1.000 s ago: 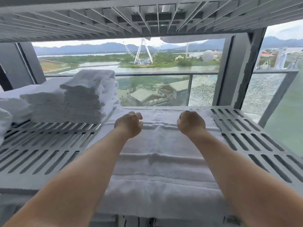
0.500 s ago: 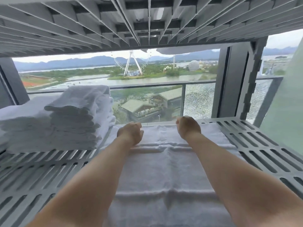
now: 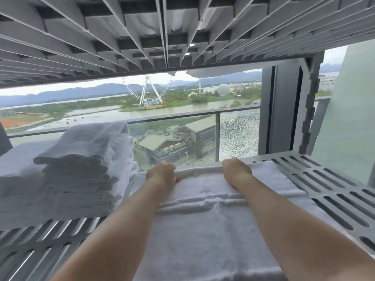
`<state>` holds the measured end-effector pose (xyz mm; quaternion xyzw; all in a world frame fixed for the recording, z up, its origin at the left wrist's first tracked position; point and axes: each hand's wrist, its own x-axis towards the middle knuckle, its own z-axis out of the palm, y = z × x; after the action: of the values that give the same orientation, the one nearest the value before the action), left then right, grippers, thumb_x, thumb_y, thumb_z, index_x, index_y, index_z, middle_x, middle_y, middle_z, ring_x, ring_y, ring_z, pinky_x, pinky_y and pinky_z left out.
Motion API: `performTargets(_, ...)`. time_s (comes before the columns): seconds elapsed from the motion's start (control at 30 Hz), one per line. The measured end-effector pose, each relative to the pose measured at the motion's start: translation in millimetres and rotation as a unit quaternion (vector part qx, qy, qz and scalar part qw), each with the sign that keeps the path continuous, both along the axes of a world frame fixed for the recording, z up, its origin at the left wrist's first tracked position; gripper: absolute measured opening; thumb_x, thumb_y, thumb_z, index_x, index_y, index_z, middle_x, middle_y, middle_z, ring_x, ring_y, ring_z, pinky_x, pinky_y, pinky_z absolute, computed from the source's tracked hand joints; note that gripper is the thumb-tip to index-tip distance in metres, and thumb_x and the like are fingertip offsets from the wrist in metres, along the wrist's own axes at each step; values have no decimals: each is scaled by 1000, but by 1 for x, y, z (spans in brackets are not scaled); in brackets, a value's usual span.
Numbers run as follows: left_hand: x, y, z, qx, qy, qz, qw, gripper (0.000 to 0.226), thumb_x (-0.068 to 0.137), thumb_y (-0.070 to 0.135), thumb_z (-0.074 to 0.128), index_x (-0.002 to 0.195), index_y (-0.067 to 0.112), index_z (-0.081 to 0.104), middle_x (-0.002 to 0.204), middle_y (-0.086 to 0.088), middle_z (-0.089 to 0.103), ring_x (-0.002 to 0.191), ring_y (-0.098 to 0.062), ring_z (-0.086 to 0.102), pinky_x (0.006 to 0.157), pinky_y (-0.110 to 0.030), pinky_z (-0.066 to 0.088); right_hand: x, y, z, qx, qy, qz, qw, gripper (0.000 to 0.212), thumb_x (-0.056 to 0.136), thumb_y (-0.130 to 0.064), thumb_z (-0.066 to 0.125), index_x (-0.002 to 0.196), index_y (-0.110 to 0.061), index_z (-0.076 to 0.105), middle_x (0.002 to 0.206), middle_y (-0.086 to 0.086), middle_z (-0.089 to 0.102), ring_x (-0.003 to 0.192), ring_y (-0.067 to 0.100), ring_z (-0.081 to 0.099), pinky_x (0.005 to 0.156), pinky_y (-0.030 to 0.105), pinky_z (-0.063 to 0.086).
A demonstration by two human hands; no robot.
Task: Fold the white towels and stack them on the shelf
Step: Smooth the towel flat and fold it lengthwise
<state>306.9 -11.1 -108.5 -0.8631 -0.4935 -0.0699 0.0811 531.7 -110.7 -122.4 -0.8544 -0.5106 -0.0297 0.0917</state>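
Note:
A white towel (image 3: 205, 224) lies spread flat along the grey slatted shelf (image 3: 332, 191), running from the near edge to the back edge. Both my arms reach over it. My left hand (image 3: 161, 172) and my right hand (image 3: 236, 171) sit at the towel's far edge, fingers curled over that edge and gripping it. The fingertips are hidden behind the knuckles. To the left stands a stack of folded white towels (image 3: 81, 171), several high, with a lower pile behind it at the far left.
Another slatted shelf (image 3: 162, 33) hangs low overhead. Behind the shelf is a window with a balcony rail (image 3: 182, 116). A dark upright post (image 3: 288, 110) stands at the back right. Bare slats show on the right and at the near left.
Both hands have moved forward from the middle of the towel to its far edge at the back of the shelf. The view has dipped lower and closer into the shelf.

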Motion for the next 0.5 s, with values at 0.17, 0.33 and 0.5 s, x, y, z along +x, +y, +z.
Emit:
performTargets(0.17,-10,-6,0,43,-14,-14,999,26,100,38,54,99,21,74,112,-3,63,99,-25,66,85,-38,56,-2,-10,6,70,17,-13,997,32,91,-3,47,116,-9,65,119,12,54,105,32,60,88,38,52)
performTargets(0.33,-24,-16,1,83,-59,-35,994,26,100,38,55,92,20,71,103,-2,65,90,-23,65,76,-36,57,-8,-32,6,116,-7,-17,993,25,92,-2,46,107,-8,66,108,11,57,94,31,60,81,40,56)
performTargets(0.5,-35,-46,5,126,-103,-28,986,25,98,35,57,95,18,74,103,-4,67,102,-27,60,70,-35,51,-18,-63,17,164,-37,-3,986,21,91,-5,50,99,-7,70,101,14,61,87,34,63,77,42,58)
